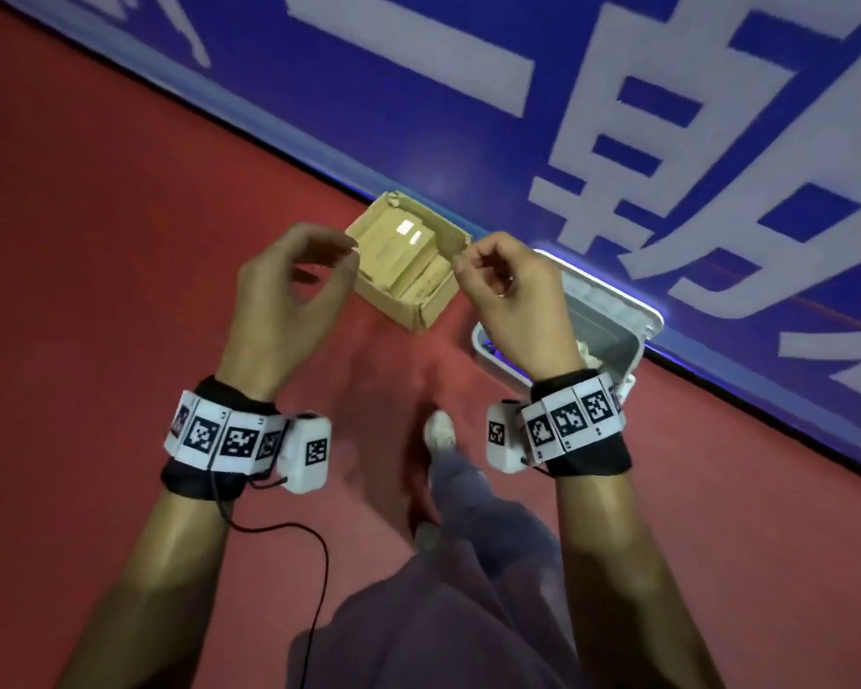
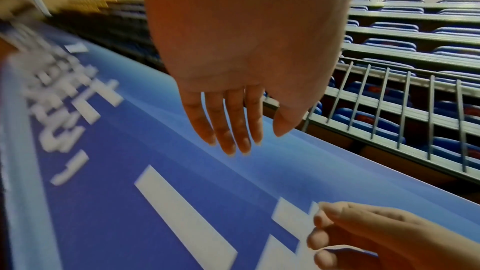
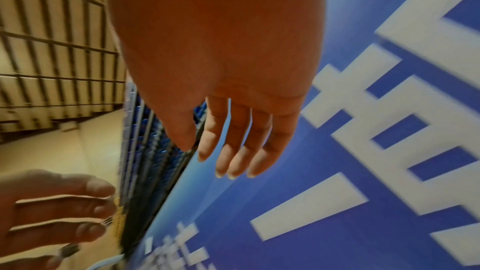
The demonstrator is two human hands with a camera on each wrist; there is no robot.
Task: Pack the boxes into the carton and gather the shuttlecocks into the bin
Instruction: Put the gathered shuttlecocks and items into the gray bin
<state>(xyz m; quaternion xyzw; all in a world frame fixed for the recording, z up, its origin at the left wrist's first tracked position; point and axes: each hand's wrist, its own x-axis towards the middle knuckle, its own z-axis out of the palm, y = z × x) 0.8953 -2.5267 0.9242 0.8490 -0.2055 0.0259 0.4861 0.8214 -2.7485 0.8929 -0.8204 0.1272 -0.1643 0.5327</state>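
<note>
— You were standing right there. How far along was the job at that moment?

— Most of the way, I'd judge. The carton (image 1: 408, 263) sat open on the red floor (image 1: 120, 216), right at the foot of the blue banner (image 1: 617, 141). Tan boxes (image 1: 406, 256) were already packed inside it, lying side by side. I saw none left loose on the floor around the carton.

— And the shuttlecocks?

— The white bin (image 1: 632, 315) stood just to the right of the carton, also against the banner. Something pale showed inside it near its right end, probably shuttlecocks (image 1: 587, 350), but it was too blurred and half hidden behind a wrist for me to be sure. No stray ones lay on the floor near the carton.

— What were the hands doing?

— Both were raised in the air above the carton, touching nothing. The left hand (image 1: 289, 295) hung over its left edge, fingers loosely curled, thumb apart, nothing in it. The right hand (image 1: 508, 300) hovered over the carton's right corner, fingers bent in a little, also carrying nothing. Seen from the wrists, the fingers of each looked slack and nearly straight.

— So, finished?

— It looked so to me, as far as I could see. The carton's top was not closed, though the task never asked for that. The floor further off from the carton was out of my sight, so something may have remained there.
</note>
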